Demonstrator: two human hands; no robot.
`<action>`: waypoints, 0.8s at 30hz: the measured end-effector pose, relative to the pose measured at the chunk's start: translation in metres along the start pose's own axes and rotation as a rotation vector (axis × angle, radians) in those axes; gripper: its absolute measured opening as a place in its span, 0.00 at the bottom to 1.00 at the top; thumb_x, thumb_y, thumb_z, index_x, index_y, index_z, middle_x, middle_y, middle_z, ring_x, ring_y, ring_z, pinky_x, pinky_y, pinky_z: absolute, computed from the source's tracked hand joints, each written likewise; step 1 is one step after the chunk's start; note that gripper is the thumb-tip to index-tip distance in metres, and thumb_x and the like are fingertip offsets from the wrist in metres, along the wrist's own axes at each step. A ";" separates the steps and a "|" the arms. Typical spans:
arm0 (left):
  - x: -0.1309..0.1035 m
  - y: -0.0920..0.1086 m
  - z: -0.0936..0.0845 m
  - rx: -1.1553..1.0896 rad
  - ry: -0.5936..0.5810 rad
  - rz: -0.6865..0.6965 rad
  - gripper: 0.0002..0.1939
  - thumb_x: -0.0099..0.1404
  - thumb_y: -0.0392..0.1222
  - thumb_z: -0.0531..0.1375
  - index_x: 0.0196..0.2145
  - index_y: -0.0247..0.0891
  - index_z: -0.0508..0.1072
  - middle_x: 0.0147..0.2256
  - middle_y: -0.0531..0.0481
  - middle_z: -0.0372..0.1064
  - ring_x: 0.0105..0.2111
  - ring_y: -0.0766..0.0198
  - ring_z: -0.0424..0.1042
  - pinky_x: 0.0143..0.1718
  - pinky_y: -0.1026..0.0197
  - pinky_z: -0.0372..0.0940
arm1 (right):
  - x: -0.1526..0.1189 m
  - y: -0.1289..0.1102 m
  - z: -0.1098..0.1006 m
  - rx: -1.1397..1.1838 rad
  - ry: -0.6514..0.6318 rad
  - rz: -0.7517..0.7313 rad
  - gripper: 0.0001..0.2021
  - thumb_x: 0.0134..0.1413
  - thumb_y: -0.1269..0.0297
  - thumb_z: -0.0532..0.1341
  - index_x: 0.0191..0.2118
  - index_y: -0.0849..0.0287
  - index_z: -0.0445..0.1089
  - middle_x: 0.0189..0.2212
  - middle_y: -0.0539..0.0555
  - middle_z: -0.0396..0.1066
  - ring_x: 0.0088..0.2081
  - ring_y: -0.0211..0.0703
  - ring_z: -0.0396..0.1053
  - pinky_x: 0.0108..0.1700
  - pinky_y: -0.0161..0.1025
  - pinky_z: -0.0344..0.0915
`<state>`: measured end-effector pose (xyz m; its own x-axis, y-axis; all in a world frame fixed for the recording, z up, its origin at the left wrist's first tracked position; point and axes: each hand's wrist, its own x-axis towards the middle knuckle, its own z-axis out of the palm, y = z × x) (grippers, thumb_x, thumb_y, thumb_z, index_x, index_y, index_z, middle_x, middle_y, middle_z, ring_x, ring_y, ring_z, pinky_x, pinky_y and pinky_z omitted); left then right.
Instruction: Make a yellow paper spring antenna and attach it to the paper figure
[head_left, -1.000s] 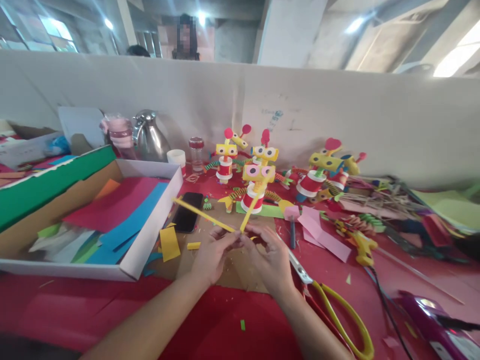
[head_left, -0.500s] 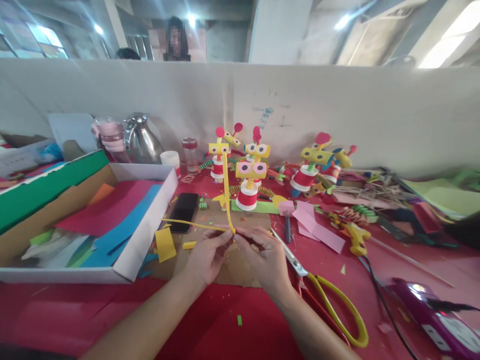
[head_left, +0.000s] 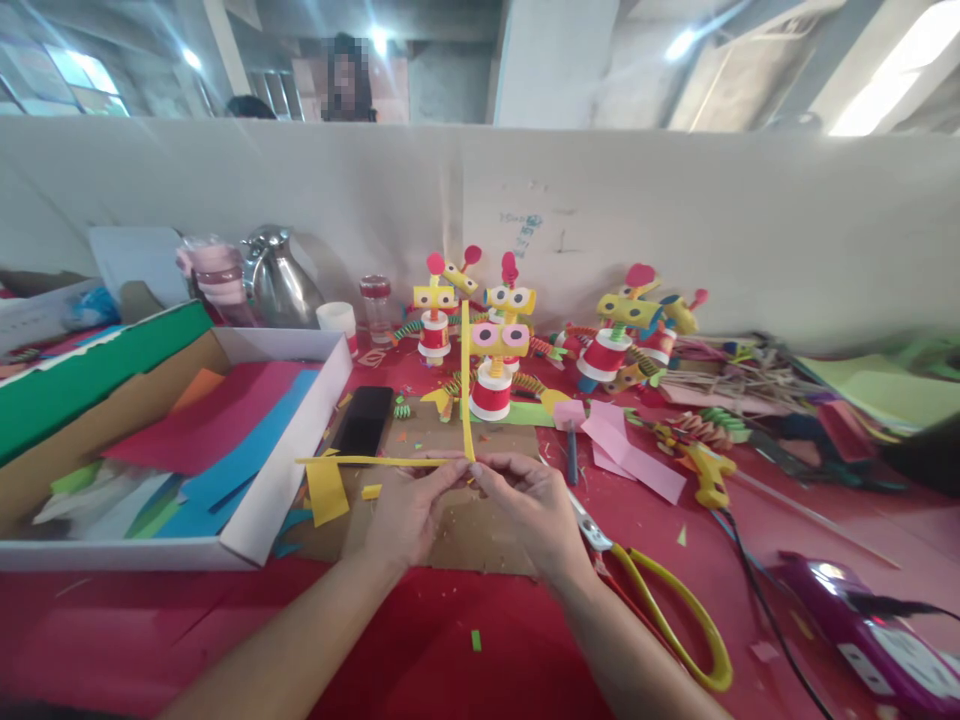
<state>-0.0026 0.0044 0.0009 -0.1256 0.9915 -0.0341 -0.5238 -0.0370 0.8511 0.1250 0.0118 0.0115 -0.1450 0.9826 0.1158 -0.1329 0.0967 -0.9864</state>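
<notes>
Two narrow yellow paper strips (head_left: 466, 385) meet at a corner between my fingertips, one standing upright and the other stretching left. My left hand (head_left: 412, 505) pinches that corner from the left, fingers closed. From the right, my right hand (head_left: 529, 505) pinches the same spot, its thumb and fingers pressed together. Both hands are above a brown cardboard sheet (head_left: 465, 535) on the red table. Scissors (head_left: 637, 575) with yellow and red handles lie beside my right hand, partly under the wrist. A yellow paper piece (head_left: 327, 492) lies left of my left hand.
Paper-cup robot figures (head_left: 491, 390) stand at the back. A box (head_left: 285, 450) of coloured paper is on the left, beside a black phone (head_left: 364, 422). Pink paper (head_left: 637, 465), a yellow glue gun (head_left: 709, 475) with its cord, and a purple device (head_left: 862, 620) lie to the right.
The upright part of the strip has swung slightly right and stands straighter. The left-pointing part has turned flatter and lower. Both hands keep pinching the corner.
</notes>
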 end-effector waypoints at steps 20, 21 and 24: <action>0.007 -0.006 -0.009 -0.095 -0.009 -0.140 0.10 0.40 0.35 0.72 0.23 0.34 0.78 0.23 0.50 0.75 0.23 0.70 0.71 0.29 0.67 0.67 | 0.001 0.006 -0.001 0.114 0.018 0.049 0.07 0.43 0.63 0.68 0.28 0.60 0.76 0.23 0.51 0.75 0.26 0.38 0.70 0.31 0.35 0.66; 0.007 -0.006 -0.009 -0.086 -0.018 -0.142 0.10 0.40 0.35 0.72 0.24 0.34 0.78 0.23 0.50 0.75 0.23 0.69 0.71 0.29 0.67 0.67 | 0.001 0.006 0.000 0.110 0.023 0.047 0.07 0.42 0.62 0.68 0.28 0.60 0.76 0.23 0.51 0.75 0.26 0.38 0.70 0.32 0.35 0.67; 0.007 -0.005 -0.008 -0.073 -0.027 -0.122 0.08 0.42 0.35 0.71 0.24 0.34 0.78 0.23 0.50 0.75 0.24 0.69 0.71 0.29 0.66 0.66 | 0.001 0.007 0.001 0.100 0.019 0.038 0.08 0.42 0.60 0.68 0.28 0.59 0.76 0.23 0.52 0.76 0.27 0.40 0.72 0.33 0.37 0.68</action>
<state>-0.0080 0.0100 -0.0079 -0.0349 0.9922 -0.1195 -0.5935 0.0757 0.8013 0.1230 0.0134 0.0050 -0.1336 0.9882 0.0753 -0.2247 0.0438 -0.9734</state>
